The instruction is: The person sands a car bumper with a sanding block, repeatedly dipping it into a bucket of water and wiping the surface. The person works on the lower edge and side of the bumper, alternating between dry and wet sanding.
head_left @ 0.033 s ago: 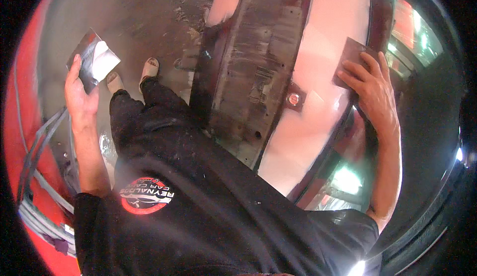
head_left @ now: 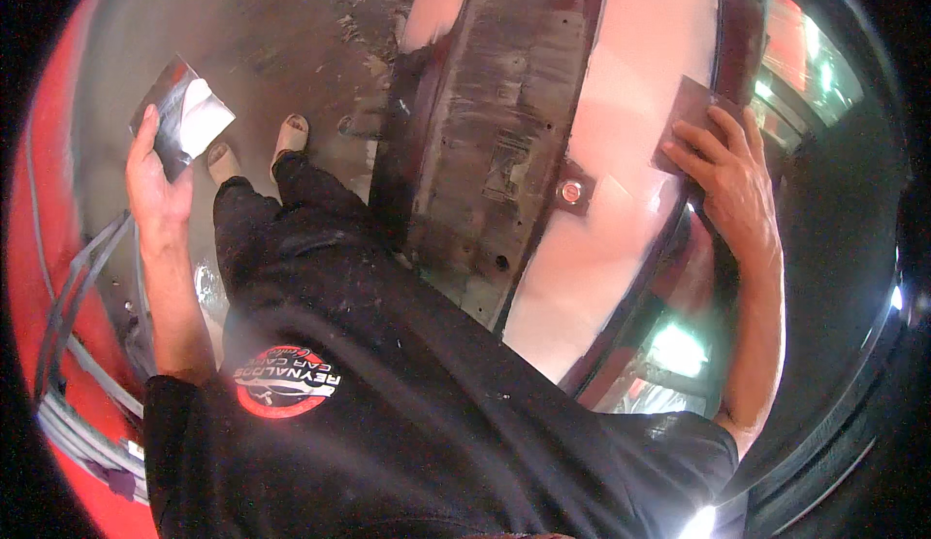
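Right hand [head_left: 732, 185] grip flat over sanding block [head_left: 690, 112] on pink panel [head_left: 640, 83].

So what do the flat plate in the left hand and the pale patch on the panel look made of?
The plate looks like thin bare metal: grey sheen, straight edges, a white dab on it. The pale patch looks like matte pinkish filler or primer, though I cannot tell which; the right hand presses a dark block on it.

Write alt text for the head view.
A person's right hand presses a dark sanding block against a pale pink filler patch on a car panel, while the left hand holds a metal plate smeared with white filler.
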`<move>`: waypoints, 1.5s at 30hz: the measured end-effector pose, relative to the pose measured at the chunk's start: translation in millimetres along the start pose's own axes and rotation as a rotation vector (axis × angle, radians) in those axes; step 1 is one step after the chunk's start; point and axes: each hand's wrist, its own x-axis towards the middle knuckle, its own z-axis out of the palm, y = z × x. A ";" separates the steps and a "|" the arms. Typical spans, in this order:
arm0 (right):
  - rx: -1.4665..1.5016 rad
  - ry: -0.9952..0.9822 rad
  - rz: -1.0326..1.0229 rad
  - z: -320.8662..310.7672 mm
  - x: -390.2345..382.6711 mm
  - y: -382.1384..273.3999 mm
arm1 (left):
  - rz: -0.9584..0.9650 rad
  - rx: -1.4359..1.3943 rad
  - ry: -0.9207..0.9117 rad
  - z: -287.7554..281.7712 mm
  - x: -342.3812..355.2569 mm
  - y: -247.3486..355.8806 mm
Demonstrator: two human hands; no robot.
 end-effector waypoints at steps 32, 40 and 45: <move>-0.124 0.121 0.111 17.9 15.7 -54.9 | -0.045 -0.006 -0.085 -4.5 9.6 -3.4; -0.046 0.066 0.214 -29.0 -40.1 -90.6 | -0.107 -0.014 -0.335 23.5 -7.3 13.1; 0.352 0.604 0.026 -44.3 18.8 -142.6 | -0.196 -0.081 -0.376 68.6 -46.6 -12.8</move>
